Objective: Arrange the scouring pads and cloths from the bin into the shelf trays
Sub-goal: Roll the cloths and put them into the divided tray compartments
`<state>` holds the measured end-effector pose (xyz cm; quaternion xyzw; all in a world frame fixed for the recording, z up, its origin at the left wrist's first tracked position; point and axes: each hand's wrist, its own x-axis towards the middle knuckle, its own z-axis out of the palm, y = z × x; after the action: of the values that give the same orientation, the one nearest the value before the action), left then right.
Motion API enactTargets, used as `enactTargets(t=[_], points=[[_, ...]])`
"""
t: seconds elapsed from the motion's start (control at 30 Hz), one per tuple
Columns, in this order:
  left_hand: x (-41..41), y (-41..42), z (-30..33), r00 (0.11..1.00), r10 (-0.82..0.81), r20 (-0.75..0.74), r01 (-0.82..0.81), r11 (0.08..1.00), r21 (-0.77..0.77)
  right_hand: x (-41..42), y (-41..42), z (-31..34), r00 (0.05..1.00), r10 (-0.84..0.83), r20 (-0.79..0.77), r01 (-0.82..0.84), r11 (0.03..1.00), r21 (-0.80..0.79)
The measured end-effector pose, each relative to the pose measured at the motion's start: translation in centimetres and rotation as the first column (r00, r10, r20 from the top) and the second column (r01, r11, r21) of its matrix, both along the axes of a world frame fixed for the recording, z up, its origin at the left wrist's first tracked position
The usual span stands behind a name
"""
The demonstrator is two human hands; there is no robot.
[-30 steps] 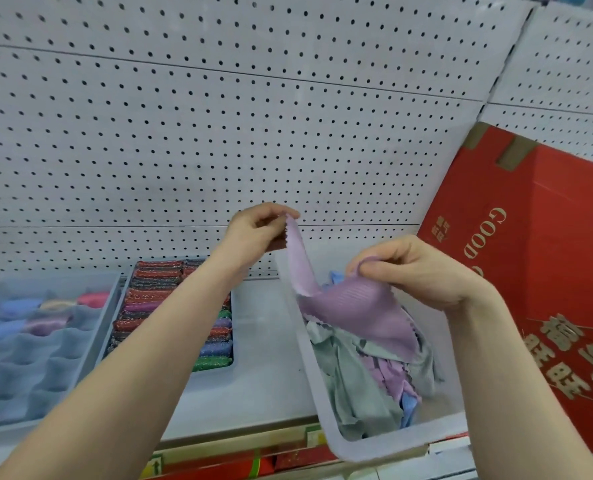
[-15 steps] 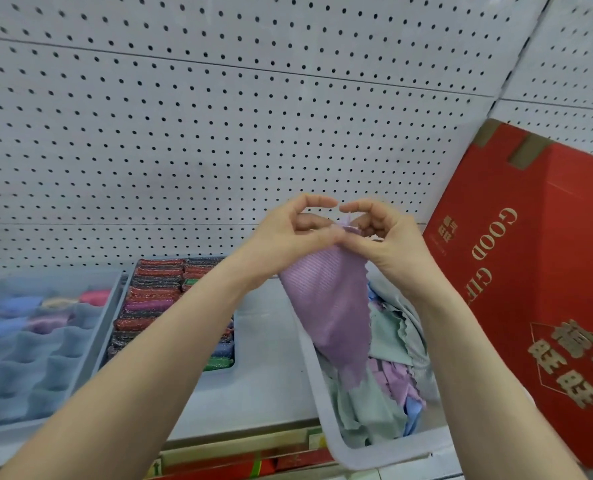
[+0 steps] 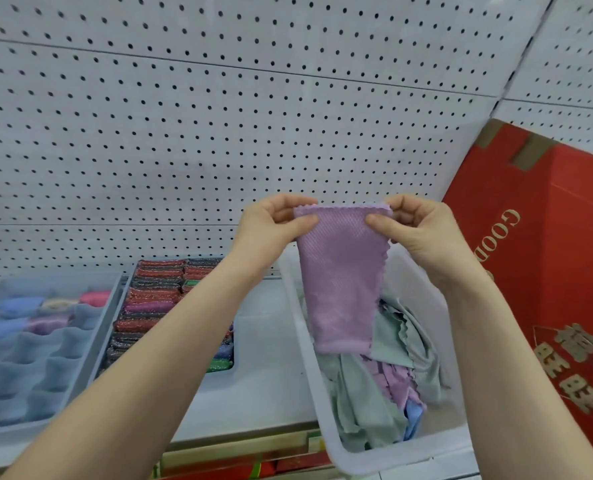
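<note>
2 bare forearms enter from the lower frame — no sleeves, watch or rings visible; left hand and right hand ungloved, nails short — unpainted.

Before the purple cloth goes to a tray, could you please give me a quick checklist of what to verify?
1. Left hand pinches a top corner of the purple waffle-textured cloth: ok.
2. Right hand pinches the other top corner: ok.
3. Cloth hangs clear of the pile in the white plastic bin: cannot tell, its lower edge overlaps the pile.
4. Free cells in the grey divided tray: ok.
5. Room in the tray of glittery scouring pads: not ok, looks full.
</note>
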<state>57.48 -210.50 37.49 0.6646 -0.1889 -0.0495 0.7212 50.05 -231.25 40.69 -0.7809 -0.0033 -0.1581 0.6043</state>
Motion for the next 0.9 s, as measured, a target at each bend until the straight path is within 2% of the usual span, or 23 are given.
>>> enactTargets(t=[0.1,0.2,0.27,0.33,0.4,0.5,0.6,0.73,0.9], points=[[0.0,-0.4,0.2,0.996,-0.069,-0.057,0.064,0.994,-0.083,-0.4,-0.6,0.3,1.0,-0.005,0.017,0.004,0.999,0.036],[0.0,-0.6,0.2,0.974,-0.183,-0.135,0.16,0.973,-0.166,-1.1,-1.1,0.9,0.994,0.107,0.008,-0.107,0.974,0.201],[0.2,-0.8,0.2,0.957,-0.223,-0.184,0.183,0.96,-0.213,-1.1,-1.3,0.9,0.992,0.119,-0.042,-0.105,0.963,0.248],[0.7,-1.4,0.0,0.971,-0.137,-0.198,0.111,0.984,-0.137,-0.1,-1.5,0.3,0.993,-0.039,-0.108,0.05,0.993,0.105],[0.9,-2.4,-0.3,0.981,-0.018,-0.195,0.008,0.999,-0.052,0.9,-1.2,-0.6,0.96,-0.262,-0.1,0.254,0.963,-0.092],[0.6,-4.2,-0.5,0.983,0.071,-0.167,-0.081,0.995,-0.056,1.4,-0.1,-1.0,0.911,-0.413,0.009,0.409,0.898,-0.164],[0.1,-5.4,-0.2,0.984,0.121,-0.128,-0.135,0.985,-0.106,1.1,1.4,-0.7,0.918,-0.39,0.074,0.397,0.905,-0.15],[-0.7,-6.1,0.6,0.997,0.077,-0.029,-0.079,0.99,-0.117,0.8,3.0,0.2,0.944,-0.31,0.114,0.314,0.949,-0.021],[-1.2,-6.0,1.3,0.999,0.02,0.039,-0.016,0.995,-0.099,1.1,2.9,0.6,0.944,-0.285,0.164,0.296,0.954,-0.045]])
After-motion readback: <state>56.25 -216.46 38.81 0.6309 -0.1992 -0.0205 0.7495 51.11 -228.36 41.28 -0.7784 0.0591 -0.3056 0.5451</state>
